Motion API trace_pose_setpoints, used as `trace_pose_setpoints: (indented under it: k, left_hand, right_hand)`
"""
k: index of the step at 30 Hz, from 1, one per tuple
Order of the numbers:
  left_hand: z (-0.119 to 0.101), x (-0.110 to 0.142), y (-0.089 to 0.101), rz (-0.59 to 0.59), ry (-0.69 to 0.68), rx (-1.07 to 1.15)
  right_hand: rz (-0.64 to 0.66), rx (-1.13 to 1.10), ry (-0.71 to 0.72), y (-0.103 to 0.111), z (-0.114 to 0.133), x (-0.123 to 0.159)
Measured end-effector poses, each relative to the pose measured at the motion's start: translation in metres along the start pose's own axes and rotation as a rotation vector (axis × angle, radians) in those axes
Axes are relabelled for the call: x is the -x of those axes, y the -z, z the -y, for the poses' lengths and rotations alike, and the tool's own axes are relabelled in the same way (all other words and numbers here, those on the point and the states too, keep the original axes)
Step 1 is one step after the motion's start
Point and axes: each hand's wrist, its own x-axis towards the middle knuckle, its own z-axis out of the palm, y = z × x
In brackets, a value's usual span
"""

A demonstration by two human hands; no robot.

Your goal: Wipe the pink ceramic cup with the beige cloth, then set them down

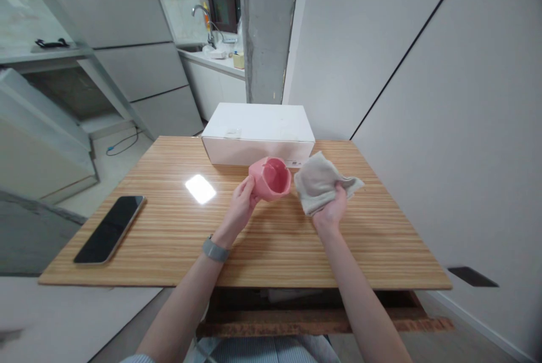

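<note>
Left hand (243,198) has the pink cup (270,179) gripped by its side, near the base end, and the right hand (332,208) is bunched around a light grey cloth (317,181), most of it flopping out past the fingers. The cup looks lifted over the middle of the desk (275,253), tipped on its side with the mouth turned toward the right hand. My guess is that's why it's gripped from the closed end: the opening is left unblocked on the cloth side. Cloth and cup are right beside each other, not touching as far as I can tell.

The white box (258,149) sits at the far edge, probably so the near half is free to work over. The smartphone (110,230) lies flat way over on the left, well apart from both hands, likely parked there to be out of the way.
</note>
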Motion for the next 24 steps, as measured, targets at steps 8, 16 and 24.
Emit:
trace_pose_setpoints:
  k: [8, 16, 24]
  left_hand:
    - [0.003, -0.005, 0.005, 0.081, 0.342, 0.172]
    - [0.019, -0.001, -0.001, 0.117, 0.296, 0.142]
    - [0.012, 0.009, -0.016, 0.108, 0.113, 0.163]
  right_hand:
    - [-0.058, -0.088, -0.103, -0.023, 0.003, 0.018]
    - [0.255, -0.028, -0.214, -0.041, 0.004, 0.041]
    - [0.125, 0.174, 0.072, -0.033, -0.014, 0.051]
